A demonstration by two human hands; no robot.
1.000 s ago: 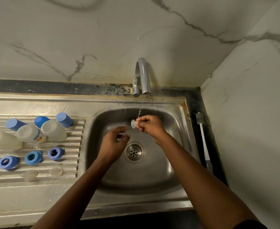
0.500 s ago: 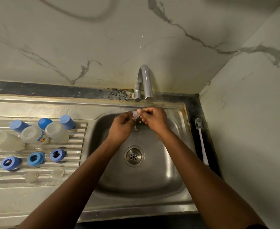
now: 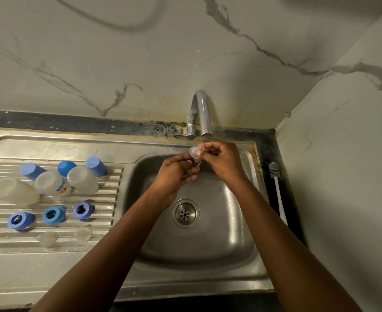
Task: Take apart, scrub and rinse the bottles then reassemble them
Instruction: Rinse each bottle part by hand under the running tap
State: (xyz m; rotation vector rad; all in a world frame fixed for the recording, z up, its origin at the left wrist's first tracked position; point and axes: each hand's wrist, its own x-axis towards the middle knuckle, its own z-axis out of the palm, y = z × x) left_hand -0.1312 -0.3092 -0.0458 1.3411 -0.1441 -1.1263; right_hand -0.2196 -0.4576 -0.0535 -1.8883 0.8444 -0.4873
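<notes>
My right hand (image 3: 223,163) pinches a clear silicone teat (image 3: 194,152) just under the tap (image 3: 202,113), where a thin stream of water runs. Just below it, over the sink (image 3: 219,244), my left hand (image 3: 174,174) has its fingers loosely curled and I see nothing held in them. On the drainboard lie three clear bottles (image 3: 50,183), three blue caps (image 3: 96,165), three blue collar rings (image 3: 53,215) and two more clear teats (image 3: 83,235).
A white bottle brush with a grey head (image 3: 276,190) lies on the dark counter strip right of the sink. The drain (image 3: 185,213) sits in the basin's middle. Marble walls close in behind and on the right.
Both hands rose from mid-basin up to the tap's spout with the teat. My left hand touched the teat half a second ago and now sits slightly below it.
</notes>
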